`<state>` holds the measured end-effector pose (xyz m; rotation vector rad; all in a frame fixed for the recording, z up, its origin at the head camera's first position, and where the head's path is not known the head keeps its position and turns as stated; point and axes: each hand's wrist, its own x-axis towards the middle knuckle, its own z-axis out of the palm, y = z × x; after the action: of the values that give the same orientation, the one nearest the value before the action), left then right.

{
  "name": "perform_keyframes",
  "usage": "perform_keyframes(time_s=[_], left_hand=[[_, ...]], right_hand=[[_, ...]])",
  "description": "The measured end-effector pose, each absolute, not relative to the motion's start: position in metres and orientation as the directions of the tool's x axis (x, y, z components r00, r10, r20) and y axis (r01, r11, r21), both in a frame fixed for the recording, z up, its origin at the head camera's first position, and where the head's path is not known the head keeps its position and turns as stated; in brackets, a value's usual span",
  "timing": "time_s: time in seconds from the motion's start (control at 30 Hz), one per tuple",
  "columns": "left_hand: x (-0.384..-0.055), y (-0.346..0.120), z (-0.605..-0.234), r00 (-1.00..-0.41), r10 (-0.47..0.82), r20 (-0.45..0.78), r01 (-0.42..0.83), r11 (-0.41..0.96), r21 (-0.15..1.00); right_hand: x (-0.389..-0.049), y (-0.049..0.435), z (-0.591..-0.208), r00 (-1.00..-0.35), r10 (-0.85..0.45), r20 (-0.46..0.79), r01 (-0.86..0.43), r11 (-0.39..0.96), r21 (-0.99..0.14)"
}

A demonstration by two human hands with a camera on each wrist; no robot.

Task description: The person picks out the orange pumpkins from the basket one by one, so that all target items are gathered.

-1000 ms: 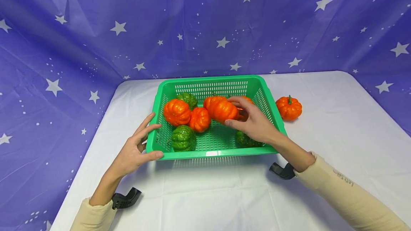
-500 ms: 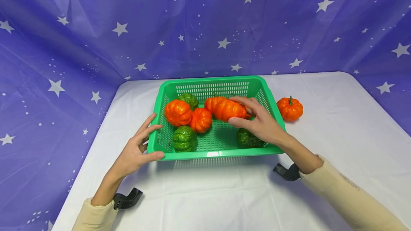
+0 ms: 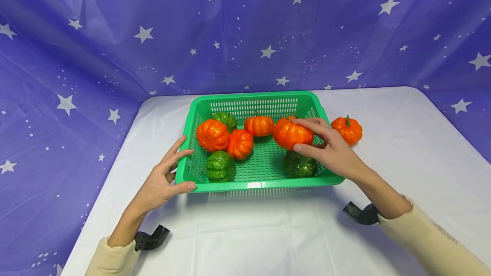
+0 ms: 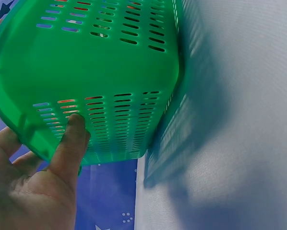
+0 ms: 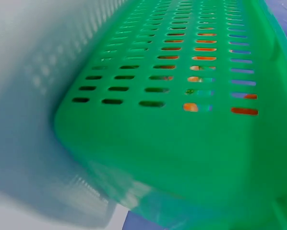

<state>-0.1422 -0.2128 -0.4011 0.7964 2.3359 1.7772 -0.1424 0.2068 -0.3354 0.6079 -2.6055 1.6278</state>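
A green plastic basket (image 3: 264, 184) with slotted walls stands on the table. My left hand (image 3: 157, 182) grips its left rim at the front corner; the left wrist view shows one finger against the outer wall. Over the basket's right side, my right hand (image 3: 331, 146) holds an orange pumpkin (image 3: 292, 135) between thumb and fingers, above a dark green pumpkin (image 3: 300, 165). Also in the basket are an orange pumpkin (image 3: 259, 126) at the back, two more at the left, and green pumpkins (image 3: 220, 166). The right wrist view shows the basket's outer wall (image 5: 158, 143), not the hand.
Outside the basket, just past its right wall, an orange pumpkin (image 3: 348, 130) sits on the white tablecloth (image 3: 402, 139). A purple cloth with white stars (image 3: 230, 33) hangs behind and at the sides. Black wrist cameras (image 3: 151, 238) are strapped to both wrists.
My right hand has moved right with the orange pumpkin, away from the one at the back middle, and the pumpkin is turned differently. My left hand stays on the rim.
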Motion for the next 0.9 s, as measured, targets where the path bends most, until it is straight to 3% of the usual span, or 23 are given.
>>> perform_keyframes(time_s=[0.17, 0.43, 0.9], left_hand=[[-0.142, -0.213, -0.4, -0.861, 0.458, 0.219, 0.344, 0.21, 0.915], [-0.141, -0.214, -0.4, -0.863, 0.456, 0.217, 0.346, 0.222, 0.912], [-0.142, -0.214, -0.4, -0.864, 0.448, 0.228, 0.354, 0.22, 0.909]], right_hand=[[-0.135, 0.215, -0.334, -0.924, -0.267, 0.274, -0.357, 0.342, -0.869], [-0.123, 0.229, -0.329, -0.913, -0.236, 0.334, -0.403, 0.386, -0.829], [-0.112, 0.251, -0.334, -0.871, -0.2, 0.449, -0.489, 0.26, -0.833]])
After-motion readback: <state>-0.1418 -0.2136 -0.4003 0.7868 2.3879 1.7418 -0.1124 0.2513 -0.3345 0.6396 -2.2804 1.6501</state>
